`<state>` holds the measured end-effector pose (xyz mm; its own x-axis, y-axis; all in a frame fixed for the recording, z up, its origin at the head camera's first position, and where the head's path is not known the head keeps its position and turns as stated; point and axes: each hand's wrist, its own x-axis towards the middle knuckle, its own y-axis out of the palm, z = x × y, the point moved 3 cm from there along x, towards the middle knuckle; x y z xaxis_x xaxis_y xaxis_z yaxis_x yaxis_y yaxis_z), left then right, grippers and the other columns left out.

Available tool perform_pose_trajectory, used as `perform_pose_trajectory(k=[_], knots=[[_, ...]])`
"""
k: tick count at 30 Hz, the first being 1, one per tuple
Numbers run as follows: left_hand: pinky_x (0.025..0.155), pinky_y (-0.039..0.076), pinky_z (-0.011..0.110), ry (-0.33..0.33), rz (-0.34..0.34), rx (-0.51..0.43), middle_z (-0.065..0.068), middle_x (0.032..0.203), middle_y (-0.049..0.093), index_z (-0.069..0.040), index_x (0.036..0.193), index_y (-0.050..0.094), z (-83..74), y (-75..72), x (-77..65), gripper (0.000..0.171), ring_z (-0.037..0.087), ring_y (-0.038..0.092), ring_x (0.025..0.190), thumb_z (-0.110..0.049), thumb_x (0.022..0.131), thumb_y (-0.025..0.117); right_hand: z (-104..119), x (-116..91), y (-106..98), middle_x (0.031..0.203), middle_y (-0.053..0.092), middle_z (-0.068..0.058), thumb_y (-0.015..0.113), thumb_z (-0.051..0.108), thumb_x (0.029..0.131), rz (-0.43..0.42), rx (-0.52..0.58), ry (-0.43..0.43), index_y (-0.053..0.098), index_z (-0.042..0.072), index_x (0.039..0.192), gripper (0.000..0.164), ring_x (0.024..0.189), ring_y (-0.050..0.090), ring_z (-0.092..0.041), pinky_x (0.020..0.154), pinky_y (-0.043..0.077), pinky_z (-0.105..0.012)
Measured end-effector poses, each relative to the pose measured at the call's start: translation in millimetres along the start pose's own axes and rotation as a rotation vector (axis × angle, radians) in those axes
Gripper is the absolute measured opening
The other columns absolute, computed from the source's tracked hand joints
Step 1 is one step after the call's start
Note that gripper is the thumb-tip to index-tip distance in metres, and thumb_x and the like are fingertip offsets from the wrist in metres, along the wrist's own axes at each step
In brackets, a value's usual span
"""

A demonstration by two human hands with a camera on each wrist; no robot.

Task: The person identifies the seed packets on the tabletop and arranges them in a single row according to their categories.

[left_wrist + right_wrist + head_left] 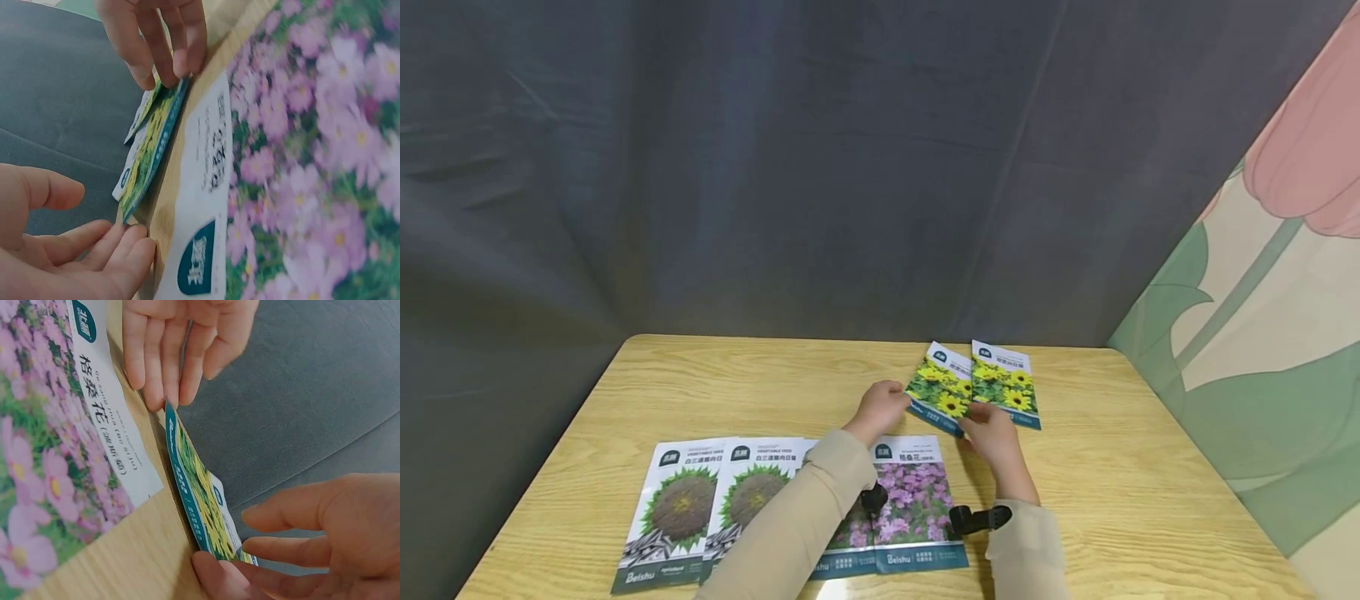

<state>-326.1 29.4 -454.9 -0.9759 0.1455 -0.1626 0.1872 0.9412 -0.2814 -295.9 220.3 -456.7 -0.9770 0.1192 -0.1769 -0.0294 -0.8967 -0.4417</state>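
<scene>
A seed packet with yellow sunflowers point(942, 387) lies tilted at the far right of the table, overlapping a matching seed packet point(1004, 383) on its right. My right hand point(994, 440) pinches its near right corner, thumb at the front edge and fingers over the face. At its near left corner, the straight fingertips of my left hand point(880, 410) touch the edge; the thumb stands apart from them in the left wrist view. Close in front lies a pink-flower seed packet point(917, 500), which fills much of the left wrist view.
Along the near left side lie two large sunflower-head seed packets point(677, 508) and another pink-flower packet point(850, 537), partly covered by my left sleeve point(805, 517). A dark grey cloth point(850, 167) hangs behind the wooden table point(1135, 475). A flower-patterned wall point(1285, 417) stands on the right.
</scene>
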Motion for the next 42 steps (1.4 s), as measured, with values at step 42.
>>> perform_pose_trajectory(k=[42], knots=[[0.092, 0.058, 0.034, 0.084, -0.025, -0.457, 0.017, 0.111, 0.053, 0.007, 0.137, 0.057, 5.7, 1.9, -63.8, 0.042, 0.028, 0.068, 0.101, -0.003, 0.097, 0.057, 5, -8, -6, 0.109, 0.06, -0.022, 0.056, 0.005, 0.101, 0.102, 0.115, 0.005, 0.045, -0.015, 0.141, 0.047, 0.069, 0.057, -0.012, 0.062, 0.054, -0.027]])
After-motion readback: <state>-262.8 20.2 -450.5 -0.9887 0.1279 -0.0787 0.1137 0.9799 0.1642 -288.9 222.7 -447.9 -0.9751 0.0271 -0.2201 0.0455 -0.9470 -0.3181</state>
